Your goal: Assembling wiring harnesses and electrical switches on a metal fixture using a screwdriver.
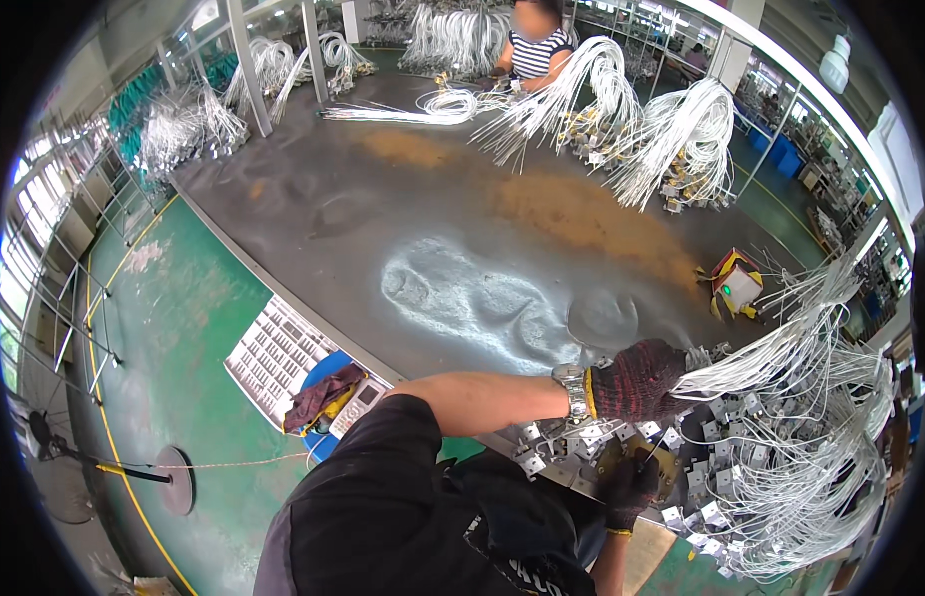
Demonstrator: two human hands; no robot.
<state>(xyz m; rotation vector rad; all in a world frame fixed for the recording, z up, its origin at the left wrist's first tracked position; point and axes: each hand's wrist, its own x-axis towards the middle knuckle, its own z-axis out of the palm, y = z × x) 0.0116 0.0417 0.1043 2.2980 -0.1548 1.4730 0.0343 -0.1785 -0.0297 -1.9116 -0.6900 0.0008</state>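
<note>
The view came from a fisheye camera on the person's head, the left of a side-by-side pair, upright and looking down, yet far enough forward to take in much of the desk. The near edge of the desk ran aslant, from upper left to lower right. The person's own dark shirt lay close below the lens, low in the middle; the left hand and right hand were near too, right of centre. A co-worker at the top was well away, and straight lines bowed toward the picture's sides.
</note>
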